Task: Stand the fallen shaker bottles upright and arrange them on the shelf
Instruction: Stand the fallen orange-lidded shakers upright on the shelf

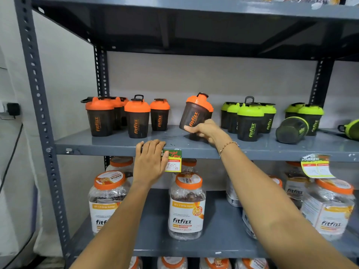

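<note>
Right hand [206,131] clamped on tilted orange shaker [196,113], mid-frame; left hand [150,162] flat, fingers together, on shelf [116,146] edge. Next: set upright beside orange group; green shaker [291,132] right still fallen.

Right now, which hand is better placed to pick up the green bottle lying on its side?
Probably the right hand. It is nearer the fallen green bottle, though it must first set down the tilted orange bottle in its grip. The left hand rests on the shelf edge, farther away.
</note>
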{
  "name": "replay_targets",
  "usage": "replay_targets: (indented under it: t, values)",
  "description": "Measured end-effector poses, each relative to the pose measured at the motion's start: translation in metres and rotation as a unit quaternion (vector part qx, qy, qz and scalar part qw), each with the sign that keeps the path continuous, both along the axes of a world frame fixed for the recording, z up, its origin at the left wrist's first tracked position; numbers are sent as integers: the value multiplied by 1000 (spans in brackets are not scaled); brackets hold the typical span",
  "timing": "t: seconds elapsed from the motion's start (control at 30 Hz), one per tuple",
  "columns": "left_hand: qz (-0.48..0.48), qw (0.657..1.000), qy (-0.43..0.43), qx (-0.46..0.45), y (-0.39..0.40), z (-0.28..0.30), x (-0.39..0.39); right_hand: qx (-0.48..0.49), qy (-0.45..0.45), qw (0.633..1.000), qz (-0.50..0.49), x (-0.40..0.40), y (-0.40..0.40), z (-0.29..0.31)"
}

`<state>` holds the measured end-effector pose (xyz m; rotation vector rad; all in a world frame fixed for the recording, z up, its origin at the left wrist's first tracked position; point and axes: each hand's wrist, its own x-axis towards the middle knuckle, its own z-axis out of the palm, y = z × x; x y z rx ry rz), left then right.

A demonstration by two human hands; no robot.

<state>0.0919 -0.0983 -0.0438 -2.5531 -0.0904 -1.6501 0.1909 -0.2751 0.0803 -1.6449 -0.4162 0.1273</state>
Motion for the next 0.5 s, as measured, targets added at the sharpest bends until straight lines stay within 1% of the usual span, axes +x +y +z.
replay_targets:
  t: [0.13, 0.27, 0.5]
  values:
    - [-5, 1000, 0, 9, 2, -1, -1, -64, -31, 996, -44, 8, 15, -6]
    - [-9, 1000, 6, 7, 2, 0, -2, -138, -59, 985, -84, 17, 21, -11]
    - [-12, 1000, 12, 2, 3, 0, -2, -155, -61, 983, -72, 11, 19, -14]
